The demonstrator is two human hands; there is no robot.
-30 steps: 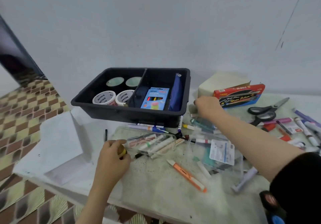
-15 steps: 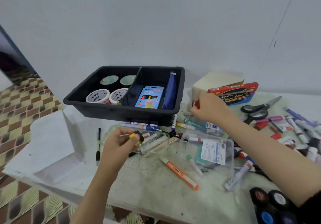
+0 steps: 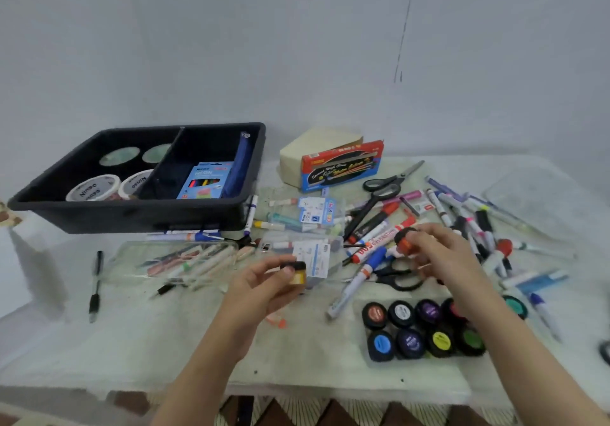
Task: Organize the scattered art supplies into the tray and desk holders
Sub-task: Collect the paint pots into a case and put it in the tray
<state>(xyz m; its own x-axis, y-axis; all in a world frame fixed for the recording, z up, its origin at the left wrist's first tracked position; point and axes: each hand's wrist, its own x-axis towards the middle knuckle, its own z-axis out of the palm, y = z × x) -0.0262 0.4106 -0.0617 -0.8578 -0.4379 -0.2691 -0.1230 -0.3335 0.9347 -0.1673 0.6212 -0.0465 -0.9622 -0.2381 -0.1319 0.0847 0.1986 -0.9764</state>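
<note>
Left hand [image 3: 260, 288]: raised above the table [image 3: 132, 343]; fingers [image 3: 284, 271] pinch a small yellow paint pot [image 3: 298, 277], black lid upward, probably to avoid spills.
Right hand [image 3: 442, 257]: fingers [image 3: 429, 232] curl round an orange paint pot [image 3: 405, 244], clear of the marker pile [image 3: 462, 214].
Paint pot set [image 3: 401, 314]: lidded pots grouped near the table's front edge; both held pots likely belong here.
Black tray [image 3: 132, 217]: far left, holding tape rolls [image 3: 94, 189] and a crayon box [image 3: 204, 184].

The right forearm [image 3: 515, 343] covers part of the paint pots [image 3: 409, 343] — I can't count the back row. A dark round thing [image 3: 606, 353] is cut off at the right edge. The yellow pot [image 3: 297, 276] in the left hand [image 3: 260, 290] and the orange pot [image 3: 404, 244] in the right hand [image 3: 439, 257] are blurred — labels unreadable.
</note>
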